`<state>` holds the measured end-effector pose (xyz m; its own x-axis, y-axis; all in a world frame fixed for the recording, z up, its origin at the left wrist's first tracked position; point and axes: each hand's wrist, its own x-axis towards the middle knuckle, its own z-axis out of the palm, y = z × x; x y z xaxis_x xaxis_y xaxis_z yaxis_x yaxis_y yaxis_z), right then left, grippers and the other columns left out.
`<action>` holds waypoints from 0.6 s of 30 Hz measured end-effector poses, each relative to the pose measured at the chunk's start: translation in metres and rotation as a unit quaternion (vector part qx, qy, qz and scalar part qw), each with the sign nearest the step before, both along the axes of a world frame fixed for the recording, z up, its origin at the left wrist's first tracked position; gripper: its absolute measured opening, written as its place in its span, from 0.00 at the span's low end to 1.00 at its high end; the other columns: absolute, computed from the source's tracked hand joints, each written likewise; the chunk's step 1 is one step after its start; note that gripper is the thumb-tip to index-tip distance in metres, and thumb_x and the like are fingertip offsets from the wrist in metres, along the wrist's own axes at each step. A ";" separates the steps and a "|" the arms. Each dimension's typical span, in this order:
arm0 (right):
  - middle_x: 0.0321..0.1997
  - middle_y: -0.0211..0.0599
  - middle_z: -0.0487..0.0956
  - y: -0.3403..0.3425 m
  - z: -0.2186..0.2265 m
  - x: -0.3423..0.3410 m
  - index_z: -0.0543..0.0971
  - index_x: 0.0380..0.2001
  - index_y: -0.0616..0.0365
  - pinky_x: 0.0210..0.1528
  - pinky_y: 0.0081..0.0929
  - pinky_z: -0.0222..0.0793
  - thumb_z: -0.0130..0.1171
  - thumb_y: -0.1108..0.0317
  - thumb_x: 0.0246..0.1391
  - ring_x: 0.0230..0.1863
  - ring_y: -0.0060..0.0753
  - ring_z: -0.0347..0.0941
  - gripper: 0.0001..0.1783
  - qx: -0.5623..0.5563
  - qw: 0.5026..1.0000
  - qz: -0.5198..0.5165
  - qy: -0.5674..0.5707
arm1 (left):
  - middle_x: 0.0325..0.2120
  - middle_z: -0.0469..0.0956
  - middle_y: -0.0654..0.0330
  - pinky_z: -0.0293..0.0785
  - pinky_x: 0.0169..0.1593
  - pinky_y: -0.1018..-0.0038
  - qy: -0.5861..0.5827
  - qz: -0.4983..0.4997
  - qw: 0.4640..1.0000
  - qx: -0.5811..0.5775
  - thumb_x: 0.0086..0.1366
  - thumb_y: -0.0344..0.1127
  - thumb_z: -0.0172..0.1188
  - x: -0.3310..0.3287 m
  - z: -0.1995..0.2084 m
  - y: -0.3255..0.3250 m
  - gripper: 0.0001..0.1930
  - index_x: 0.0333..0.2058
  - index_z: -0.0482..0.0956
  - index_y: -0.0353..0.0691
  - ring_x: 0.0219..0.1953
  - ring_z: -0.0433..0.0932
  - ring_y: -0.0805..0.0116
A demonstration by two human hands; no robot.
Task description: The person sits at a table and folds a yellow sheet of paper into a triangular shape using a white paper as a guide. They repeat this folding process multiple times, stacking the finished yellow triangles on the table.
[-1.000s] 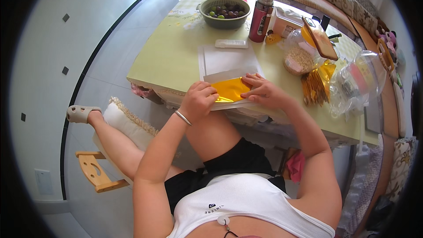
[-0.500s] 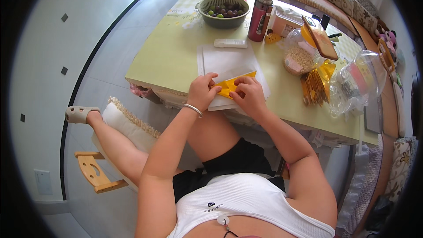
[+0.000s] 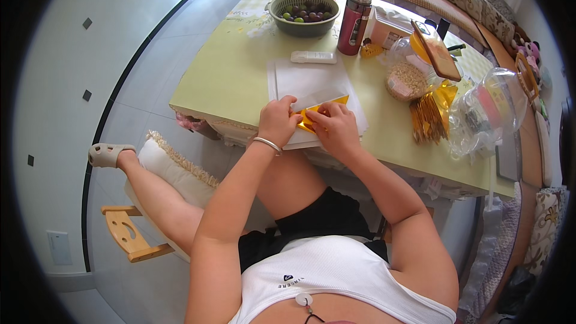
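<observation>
Gold paper (image 3: 313,108) pinched by both hands at the centre of the frame.
Its left end is gripped by the fingertips of the left hand (image 3: 278,121), its middle by those of the right hand (image 3: 337,126); white sheets (image 3: 306,81) are spread beneath, and folded gold pieces (image 3: 427,121) are seen at centre right.

The gold sheet (image 3: 307,122) is glossy, yellow-gold and folded, showing as a narrow piece with a straight upper edge; it sits over white paper (image 3: 307,78) near the front edge of the worktop (image 3: 222,78), slanting upward to its right end; the left hand (image 3: 278,122) grips its left end, the right hand (image 3: 338,128) pinches its middle; fingers hide part of it.
</observation>
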<state>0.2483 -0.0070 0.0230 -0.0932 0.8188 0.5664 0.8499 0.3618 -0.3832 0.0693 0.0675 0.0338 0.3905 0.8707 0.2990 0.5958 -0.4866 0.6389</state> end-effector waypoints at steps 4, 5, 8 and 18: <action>0.45 0.33 0.75 -0.001 0.003 -0.005 0.83 0.50 0.43 0.47 0.41 0.64 0.62 0.68 0.53 0.48 0.39 0.71 0.20 -0.009 0.999 -0.020 -0.049 | 0.28 0.79 0.57 0.75 0.41 0.65 0.025 0.017 0.998 0.046 0.51 0.31 0.72 0.001 -0.002 0.000 0.20 0.44 0.80 0.38 0.34 0.77 0.57; 0.46 0.33 0.74 0.000 0.002 -0.005 0.82 0.51 0.43 0.48 0.41 0.63 0.61 0.68 0.54 0.49 0.40 0.70 0.19 -0.009 0.998 -0.019 -0.059 | 0.29 0.79 0.57 0.75 0.42 0.65 0.042 0.026 0.994 0.096 0.50 0.31 0.72 0.001 -0.002 -0.002 0.20 0.43 0.80 0.38 0.35 0.77 0.57; 0.46 0.34 0.74 0.000 0.000 -0.003 0.82 0.52 0.44 0.49 0.41 0.62 0.60 0.66 0.56 0.50 0.40 0.69 0.19 -0.006 0.996 -0.021 -0.082 | 0.31 0.78 0.57 0.73 0.44 0.63 0.075 0.024 0.964 0.252 0.50 0.30 0.69 -0.003 0.006 -0.010 0.17 0.41 0.81 0.38 0.37 0.77 0.56; 0.46 0.33 0.74 -0.001 0.000 -0.006 0.81 0.52 0.46 0.51 0.38 0.60 0.59 0.66 0.54 0.49 0.39 0.68 0.20 0.018 0.994 -0.022 -0.108 | 0.29 0.73 0.59 0.70 0.48 0.61 0.148 -0.040 0.955 0.256 0.57 0.30 0.60 -0.015 -0.001 -0.040 0.13 0.41 0.84 0.40 0.40 0.73 0.58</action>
<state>0.2418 -0.0084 0.0235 -0.1797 0.8047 0.5659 0.9264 0.3319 -0.1778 0.0543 0.0274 0.0328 0.5830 0.6042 0.5431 0.6610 -0.7415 0.1154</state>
